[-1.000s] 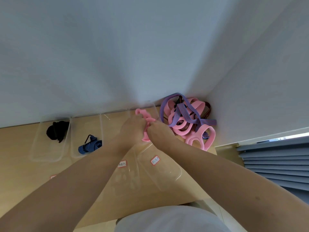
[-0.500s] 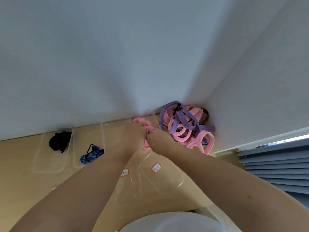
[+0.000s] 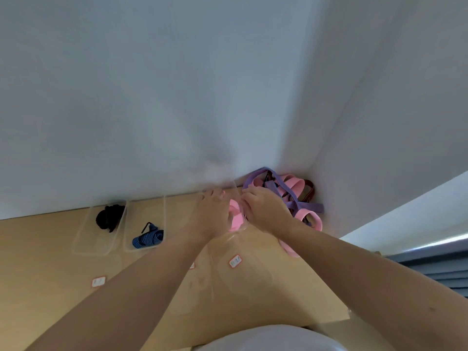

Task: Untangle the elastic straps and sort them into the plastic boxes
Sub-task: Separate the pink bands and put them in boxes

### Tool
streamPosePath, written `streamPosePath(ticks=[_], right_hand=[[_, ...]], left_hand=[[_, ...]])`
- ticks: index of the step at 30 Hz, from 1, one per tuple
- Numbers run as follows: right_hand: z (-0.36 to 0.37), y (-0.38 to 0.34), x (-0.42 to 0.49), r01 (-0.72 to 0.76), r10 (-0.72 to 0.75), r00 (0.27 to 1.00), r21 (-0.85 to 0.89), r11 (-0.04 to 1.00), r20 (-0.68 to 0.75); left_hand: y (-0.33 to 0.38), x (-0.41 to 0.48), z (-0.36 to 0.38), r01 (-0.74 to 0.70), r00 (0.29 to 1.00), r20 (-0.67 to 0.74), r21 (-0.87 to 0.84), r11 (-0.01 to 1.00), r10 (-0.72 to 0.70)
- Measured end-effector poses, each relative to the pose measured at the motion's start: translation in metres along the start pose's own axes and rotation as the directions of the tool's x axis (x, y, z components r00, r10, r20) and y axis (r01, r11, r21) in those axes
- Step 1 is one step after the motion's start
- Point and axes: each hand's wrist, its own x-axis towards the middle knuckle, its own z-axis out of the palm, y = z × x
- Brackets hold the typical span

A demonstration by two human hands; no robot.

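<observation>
My left grip (image 3: 215, 211) and right grip (image 3: 263, 211) were both pinching the pink strap (image 3: 234, 216) over a clear box (image 3: 234, 186), just beside the tangled pile (image 3: 291, 196) in the worktop (image 3: 50, 262) corner.

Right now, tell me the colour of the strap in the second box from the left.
The strap is dark blue with thin pale stripes; head view.

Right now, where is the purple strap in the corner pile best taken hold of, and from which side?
Probably at the raised loop of the purple strap, which arches free above the pink straps on the far left. Come from above and the left: the walls close the back and right, and lower down it weaves among the pink ones.
</observation>
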Motion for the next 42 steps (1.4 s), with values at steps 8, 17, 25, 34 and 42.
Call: streamPosePath(ticks=[8,17,25,34,42], right_hand=[[-0.044,0.058,-0.033,-0.232,0.248,0.968,-0.254,0.939,0.034],[-0.058,0.092,-0.074,-0.562,0.562,0.826,-0.002,0.827,0.047],[-0.043,0.093,-0.1,-0.79,0.731,0.61,0.165,0.59,0.305],[0.001,0.076,-0.133,-0.856,0.698,0.516,0.326,0.401,0.496],[0.001,0.078,-0.136,-0.825,0.726,0.531,0.463,0.325,0.437]], left_hand=[[0.061,0.011,-0.012,-0.015,1.0,0.008,-0.09,0.996,0.016],[0.128,0.016,-0.01,-0.115,0.986,0.094,-0.216,0.97,0.138],[0.142,0.013,0.017,-0.008,0.978,0.192,-0.363,0.932,0.083],[0.155,0.013,0.046,0.072,0.966,0.251,-0.504,0.861,0.066],[0.168,0.02,0.051,0.108,0.956,0.285,-0.582,0.806,0.077]])
